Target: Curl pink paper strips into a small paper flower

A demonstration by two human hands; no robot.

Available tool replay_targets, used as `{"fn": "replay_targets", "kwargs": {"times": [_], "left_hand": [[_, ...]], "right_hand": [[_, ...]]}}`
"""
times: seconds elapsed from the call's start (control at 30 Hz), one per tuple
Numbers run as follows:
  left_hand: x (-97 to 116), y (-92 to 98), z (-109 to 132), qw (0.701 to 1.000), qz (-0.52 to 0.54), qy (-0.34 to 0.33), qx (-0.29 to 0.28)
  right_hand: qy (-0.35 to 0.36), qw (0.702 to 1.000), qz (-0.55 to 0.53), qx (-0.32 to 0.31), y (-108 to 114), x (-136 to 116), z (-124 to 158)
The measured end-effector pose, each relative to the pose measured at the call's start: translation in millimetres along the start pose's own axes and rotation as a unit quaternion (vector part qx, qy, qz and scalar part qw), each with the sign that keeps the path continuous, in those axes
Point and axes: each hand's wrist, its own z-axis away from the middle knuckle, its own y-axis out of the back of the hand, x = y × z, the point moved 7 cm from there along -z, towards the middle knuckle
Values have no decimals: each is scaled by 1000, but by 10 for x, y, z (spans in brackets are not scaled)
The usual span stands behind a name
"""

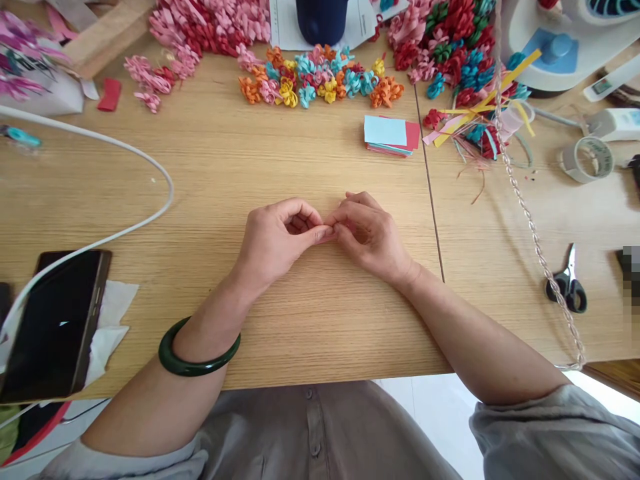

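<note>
My left hand (278,239) and my right hand (373,235) meet at the middle of the wooden table (210,167). Both have their fingers curled and their fingertips pinched together on something small that the fingers hide. A dark green bangle (196,355) sits on my left wrist. Beyond the hands lies a small stack of paper squares (391,135), light blue on top with red beneath. Farther back is a row of curled paper flowers (320,81) in orange, yellow, teal and pink.
Pink and red paper curls (200,30) are heaped at the back left, mixed ones (453,47) at the back right. A white cable (125,150) and a phone (55,323) lie left. Scissors (567,283), a tape roll (587,159) and a chain (525,207) lie right.
</note>
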Motion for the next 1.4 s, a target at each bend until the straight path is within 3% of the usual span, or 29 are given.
{"fn": "replay_targets", "kwargs": {"times": [0.37, 0.63, 0.8, 0.93, 1.03, 1.1, 1.2, 1.3, 1.4], "left_hand": [[106, 49, -68, 985, -138, -96, -30], [314, 120, -21, 917, -340, -210, 5], [361, 116, -2, 909, -320, -269, -5], [363, 121, 16, 893, -293, -339, 32], [339, 116, 28, 894, -246, -369, 55], [289, 104, 2, 922, -181, -339, 47], [166, 108, -46, 973, -1, -225, 44], [26, 121, -32, 984, 135, -86, 84], [16, 15, 13, 987, 157, -10, 31]], "right_hand": [[39, 998, -1, -41, -49, -103, 15], [29, 998, -29, -46, -36, -83, -4], [-5, 994, -100, -52, 30, -32, -50], [-49, 986, -145, -61, 4, 19, -66], [-105, 978, -176, -35, 7, 69, -59], [-147, 967, -209, -10, 23, 101, -45], [-187, 943, -273, 30, 64, 124, -28], [-202, 925, -316, 66, 107, 128, -24], [-225, 911, -330, 102, 136, 148, -13]]}}
